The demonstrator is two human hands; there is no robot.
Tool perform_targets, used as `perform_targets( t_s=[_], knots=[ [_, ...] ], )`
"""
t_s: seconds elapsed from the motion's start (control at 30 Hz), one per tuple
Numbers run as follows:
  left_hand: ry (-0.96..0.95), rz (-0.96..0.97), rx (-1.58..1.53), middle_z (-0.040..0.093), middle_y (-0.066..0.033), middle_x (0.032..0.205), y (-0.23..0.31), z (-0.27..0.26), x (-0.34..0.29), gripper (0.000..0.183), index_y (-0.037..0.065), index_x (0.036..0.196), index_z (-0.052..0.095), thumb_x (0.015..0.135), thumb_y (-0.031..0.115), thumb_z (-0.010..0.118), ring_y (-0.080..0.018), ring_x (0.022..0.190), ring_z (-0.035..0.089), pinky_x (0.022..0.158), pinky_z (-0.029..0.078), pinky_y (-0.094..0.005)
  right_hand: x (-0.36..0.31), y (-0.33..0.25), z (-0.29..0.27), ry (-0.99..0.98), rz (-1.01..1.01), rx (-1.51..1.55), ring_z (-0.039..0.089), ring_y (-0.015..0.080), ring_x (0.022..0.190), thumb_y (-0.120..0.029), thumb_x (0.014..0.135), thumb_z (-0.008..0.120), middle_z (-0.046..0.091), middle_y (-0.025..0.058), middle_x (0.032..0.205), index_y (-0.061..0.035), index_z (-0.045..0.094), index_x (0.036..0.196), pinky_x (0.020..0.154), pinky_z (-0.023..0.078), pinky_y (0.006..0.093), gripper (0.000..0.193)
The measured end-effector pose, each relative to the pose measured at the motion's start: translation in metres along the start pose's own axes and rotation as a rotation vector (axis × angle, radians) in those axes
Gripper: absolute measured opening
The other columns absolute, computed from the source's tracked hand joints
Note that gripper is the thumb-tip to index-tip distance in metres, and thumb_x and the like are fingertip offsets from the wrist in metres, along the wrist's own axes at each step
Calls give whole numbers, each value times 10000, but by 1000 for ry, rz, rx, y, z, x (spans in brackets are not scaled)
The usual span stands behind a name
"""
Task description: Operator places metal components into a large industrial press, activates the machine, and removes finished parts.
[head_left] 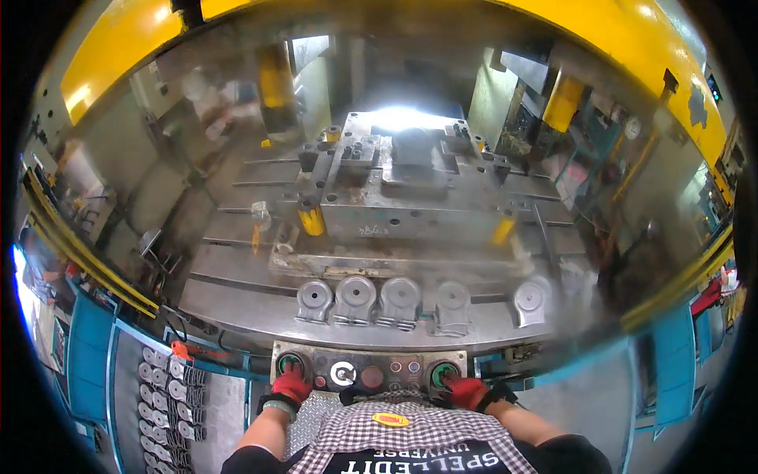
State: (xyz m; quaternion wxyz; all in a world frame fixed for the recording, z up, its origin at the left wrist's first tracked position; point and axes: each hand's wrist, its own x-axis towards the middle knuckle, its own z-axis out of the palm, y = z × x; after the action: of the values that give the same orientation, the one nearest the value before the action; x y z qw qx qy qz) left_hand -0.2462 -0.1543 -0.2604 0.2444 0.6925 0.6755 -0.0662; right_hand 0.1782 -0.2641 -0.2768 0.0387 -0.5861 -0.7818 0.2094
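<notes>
My left hand [291, 385], in a red glove, reaches onto the round green button [290, 363] at the left end of a control panel [324, 357]. Its fingers stretch forward over the button and hold nothing. At the panel's other end my right hand [467, 390], also red-gloved, has its fingers extended to a second green button [444, 374]. Between the hands sit a white-ringed switch [343, 374], a large dark red button [372, 377] and several small buttons. Beyond the panel, several stamped metal parts [356, 299] with round faces stand along the front of the press bed [237, 298].
A large steel die [395, 207] with yellow posts sits on the bed, beneath a yellow press frame [118, 51]. On the left, stacked metal parts [162, 403] lie in rows on a blue-framed table [221, 419]. Another blue-framed table [584, 411] stands at right.
</notes>
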Motion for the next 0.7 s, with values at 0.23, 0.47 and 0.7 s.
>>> perform_targets(
  t_s=[0.23, 0.47, 0.7],
  knots=[
    [-9, -37, 66, 271, -241, 1356, -8, 11, 5, 734, 62, 1293, 340, 714, 463, 547, -374, 1080, 488, 887, 414, -439, 9, 6, 20, -161, 148, -41, 570, 329, 939, -487, 816, 440, 463, 193, 1206, -91, 484, 1165, 763, 472, 420, 529],
    [4, -42, 35, 285, -247, 1347, -9, 9, 0, 738, 49, 1297, 339, 713, 454, 538, -364, 1104, 472, 904, 406, -413, 8, -5, 2, -237, 164, -44, 549, 324, 986, -486, 831, 403, 433, 176, 1248, -89, 469, 1183, 793, 471, 417, 534],
    [34, -3, 54, 303, -252, 1332, -2, 5, -2, 685, 41, 1256, 385, 723, 442, 540, -376, 1062, 499, 872, 427, -439, 6, 5, 15, -169, 141, -15, 572, 327, 927, -465, 831, 418, 454, 170, 1224, -82, 484, 1152, 774, 476, 415, 505]
  ],
)
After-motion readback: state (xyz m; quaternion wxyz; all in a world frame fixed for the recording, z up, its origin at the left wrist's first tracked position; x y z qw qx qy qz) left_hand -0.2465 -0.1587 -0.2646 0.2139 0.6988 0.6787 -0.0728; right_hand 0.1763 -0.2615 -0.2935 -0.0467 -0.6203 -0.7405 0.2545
